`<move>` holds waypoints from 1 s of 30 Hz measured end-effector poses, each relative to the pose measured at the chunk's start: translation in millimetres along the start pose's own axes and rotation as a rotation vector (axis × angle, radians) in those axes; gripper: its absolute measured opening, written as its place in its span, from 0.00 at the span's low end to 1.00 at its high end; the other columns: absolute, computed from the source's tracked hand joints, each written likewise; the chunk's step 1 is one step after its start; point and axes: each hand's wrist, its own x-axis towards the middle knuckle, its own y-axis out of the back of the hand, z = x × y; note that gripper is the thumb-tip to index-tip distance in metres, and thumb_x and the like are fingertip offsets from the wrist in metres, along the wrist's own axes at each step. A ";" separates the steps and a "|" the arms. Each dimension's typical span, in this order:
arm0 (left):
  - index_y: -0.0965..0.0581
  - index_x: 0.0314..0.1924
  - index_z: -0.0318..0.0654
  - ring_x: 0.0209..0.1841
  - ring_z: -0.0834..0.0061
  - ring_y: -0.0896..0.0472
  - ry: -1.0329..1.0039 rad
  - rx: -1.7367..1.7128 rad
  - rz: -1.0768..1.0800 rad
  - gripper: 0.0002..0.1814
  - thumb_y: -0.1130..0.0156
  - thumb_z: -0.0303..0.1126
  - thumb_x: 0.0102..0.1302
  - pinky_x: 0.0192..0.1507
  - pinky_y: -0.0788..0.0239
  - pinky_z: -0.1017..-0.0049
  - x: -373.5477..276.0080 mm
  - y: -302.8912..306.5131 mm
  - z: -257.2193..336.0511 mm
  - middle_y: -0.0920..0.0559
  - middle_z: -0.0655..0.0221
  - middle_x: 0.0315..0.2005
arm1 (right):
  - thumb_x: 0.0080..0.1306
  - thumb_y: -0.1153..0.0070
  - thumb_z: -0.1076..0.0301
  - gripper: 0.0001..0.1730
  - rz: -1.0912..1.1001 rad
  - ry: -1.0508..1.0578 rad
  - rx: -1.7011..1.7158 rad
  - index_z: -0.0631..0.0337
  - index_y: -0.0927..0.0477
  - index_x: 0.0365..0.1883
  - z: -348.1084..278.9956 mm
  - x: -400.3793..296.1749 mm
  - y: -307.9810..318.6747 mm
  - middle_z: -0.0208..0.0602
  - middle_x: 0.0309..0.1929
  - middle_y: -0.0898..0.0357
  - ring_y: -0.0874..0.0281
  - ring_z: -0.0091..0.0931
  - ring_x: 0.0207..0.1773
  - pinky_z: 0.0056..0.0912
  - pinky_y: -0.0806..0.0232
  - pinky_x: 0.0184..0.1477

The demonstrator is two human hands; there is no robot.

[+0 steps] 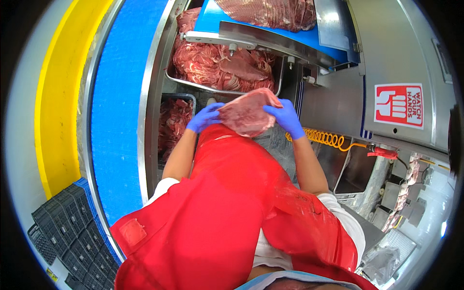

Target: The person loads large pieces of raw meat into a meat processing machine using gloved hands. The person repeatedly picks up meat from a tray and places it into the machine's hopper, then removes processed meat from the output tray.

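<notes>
A broad, thin slab of raw red meat (pixel 246 113) is stretched between my two blue-gloved hands, over the lap of my red apron. My left hand (pixel 206 117) grips its left edge, with the fingertips partly behind it. At its upper right edge, my right hand (pixel 287 116) pinches the meat between thumb and fingers. Just beyond is a metal tub (pixel 217 88) heaped with sliced raw meat (pixel 203 67). Above the tub, a blue conveyor belt (pixel 208 18) carries a row of meat slices (pixel 275 12).
A blue work surface (pixel 116 108) with a metal edge runs along the left. A dark bin of meat pieces (pixel 175 119) stands below it. Right are a steel machine (pixel 333 105) and a coiled orange hose (pixel 324 137). Black crates (pixel 72 224) are stacked lower left.
</notes>
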 end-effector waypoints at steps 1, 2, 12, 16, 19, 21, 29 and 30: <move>0.36 0.62 0.41 0.57 0.73 0.31 0.003 0.038 0.066 0.35 0.36 0.43 0.57 0.55 0.34 0.68 -10.8 -0.3 8.7 0.30 0.69 0.56 | 0.56 0.38 0.65 0.17 -0.096 -0.015 -0.009 0.67 0.19 0.40 -7.6 16.0 -4.6 0.30 0.32 0.19 0.27 0.16 0.36 0.26 0.32 0.40; 0.35 0.61 0.39 0.56 0.74 0.29 0.004 0.077 0.137 0.34 0.35 0.41 0.56 0.54 0.33 0.69 -24.1 -0.3 19.1 0.28 0.69 0.54 | 0.56 0.38 0.64 0.18 -0.184 0.000 -0.047 0.67 0.20 0.41 -21.6 29.8 -14.7 0.30 0.33 0.19 0.27 0.16 0.37 0.26 0.32 0.41; 0.21 0.43 0.34 0.32 0.81 0.23 0.071 0.012 0.422 0.16 0.35 0.33 0.54 0.36 0.31 0.79 -137.7 66.0 11.6 0.19 0.74 0.33 | 0.57 0.40 0.54 0.27 0.163 0.554 -0.574 0.64 0.24 0.49 -181.5 260.4 50.6 0.44 0.43 0.20 0.22 0.30 0.47 0.32 0.32 0.50; 0.22 0.44 0.36 0.28 0.82 0.23 0.205 -0.113 0.582 0.15 0.36 0.34 0.58 0.30 0.32 0.80 -156.4 99.8 -29.4 0.19 0.74 0.30 | 0.49 0.42 0.53 0.29 0.194 0.317 -1.041 0.54 0.23 0.50 -238.5 359.4 65.9 0.50 0.51 0.26 0.32 0.39 0.57 0.40 0.37 0.58; 0.23 0.39 0.39 0.23 0.85 0.26 0.256 -0.307 0.760 0.09 0.37 0.33 0.60 0.23 0.37 0.82 -160.2 114.8 -71.3 0.21 0.75 0.25 | 0.49 0.44 0.52 0.25 0.125 0.621 -1.319 0.54 0.21 0.44 -212.2 439.4 59.3 0.47 0.51 0.27 0.33 0.43 0.56 0.45 0.37 0.55; 0.23 0.36 0.41 0.21 0.86 0.28 0.268 -0.484 0.863 0.06 0.37 0.32 0.60 0.21 0.39 0.83 -158.2 126.1 -95.1 0.22 0.76 0.22 | 0.48 0.44 0.52 0.22 0.037 0.622 -1.303 0.53 0.21 0.40 -218.2 455.1 41.9 0.46 0.48 0.26 0.33 0.44 0.55 0.46 0.37 0.54; 0.26 0.27 0.45 0.20 0.83 0.29 0.129 -1.062 0.834 0.06 0.37 0.31 0.60 0.24 0.36 0.82 -193.3 189.4 -213.9 0.26 0.77 0.18 | 0.47 0.45 0.53 0.20 -0.161 0.754 -1.382 0.56 0.19 0.34 -238.2 479.2 41.3 0.48 0.45 0.28 0.34 0.46 0.51 0.51 0.38 0.52; 0.26 0.28 0.46 0.23 0.82 0.27 0.261 -0.809 1.202 0.06 0.38 0.31 0.60 0.28 0.34 0.82 -159.8 150.1 -115.7 0.25 0.77 0.20 | 0.45 0.43 0.51 0.24 -0.170 0.573 -1.438 0.56 0.19 0.38 -238.8 477.9 37.3 0.48 0.47 0.29 0.34 0.47 0.53 0.51 0.38 0.53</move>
